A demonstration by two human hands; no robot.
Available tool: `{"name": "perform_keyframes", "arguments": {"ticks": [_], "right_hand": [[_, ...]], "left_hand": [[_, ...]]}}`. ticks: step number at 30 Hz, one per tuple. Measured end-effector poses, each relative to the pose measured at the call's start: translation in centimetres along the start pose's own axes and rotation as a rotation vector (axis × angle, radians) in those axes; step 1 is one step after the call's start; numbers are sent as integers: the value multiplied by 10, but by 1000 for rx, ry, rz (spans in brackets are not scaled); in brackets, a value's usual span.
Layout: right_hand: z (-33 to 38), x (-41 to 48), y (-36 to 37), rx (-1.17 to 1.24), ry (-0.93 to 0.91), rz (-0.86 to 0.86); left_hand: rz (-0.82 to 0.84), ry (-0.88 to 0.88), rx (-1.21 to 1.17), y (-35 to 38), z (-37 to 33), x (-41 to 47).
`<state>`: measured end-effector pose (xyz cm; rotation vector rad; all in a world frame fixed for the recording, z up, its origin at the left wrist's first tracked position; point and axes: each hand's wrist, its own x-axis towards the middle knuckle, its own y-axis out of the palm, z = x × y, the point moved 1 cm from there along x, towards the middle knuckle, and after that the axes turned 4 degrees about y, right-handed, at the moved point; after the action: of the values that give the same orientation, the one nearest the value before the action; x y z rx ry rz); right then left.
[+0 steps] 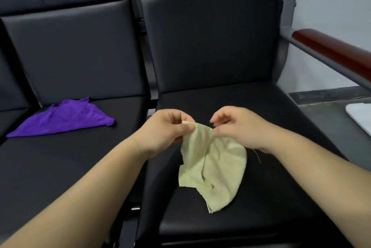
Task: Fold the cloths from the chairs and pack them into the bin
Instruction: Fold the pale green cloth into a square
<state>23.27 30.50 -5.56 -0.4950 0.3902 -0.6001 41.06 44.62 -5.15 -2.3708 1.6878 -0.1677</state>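
Pinching top edge of yellow cloth with both hands, close together. Left hand: thumb and fingers closed on the left corner. Right hand: thumb and fingers curled, gripping the edge just beside. Rest of cloth hanging crumpled below the hands, over right seat; touching seat or not, cannot tell. Purple cloth lying rumpled on left seat, well apart, untouched. Red-brown armrest far right. White rim at right edge, cut off.
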Motion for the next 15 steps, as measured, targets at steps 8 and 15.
{"name": "perform_keyframes", "arguments": {"ticks": [8, 15], "right_hand": [[24, -4, 9, 3, -139, -60], [28, -12, -10, -98, -140, -199]], "left_hand": [[64, 45, 278, -21, -9, -12], [138, 78, 591, -42, -8, -14]]}}
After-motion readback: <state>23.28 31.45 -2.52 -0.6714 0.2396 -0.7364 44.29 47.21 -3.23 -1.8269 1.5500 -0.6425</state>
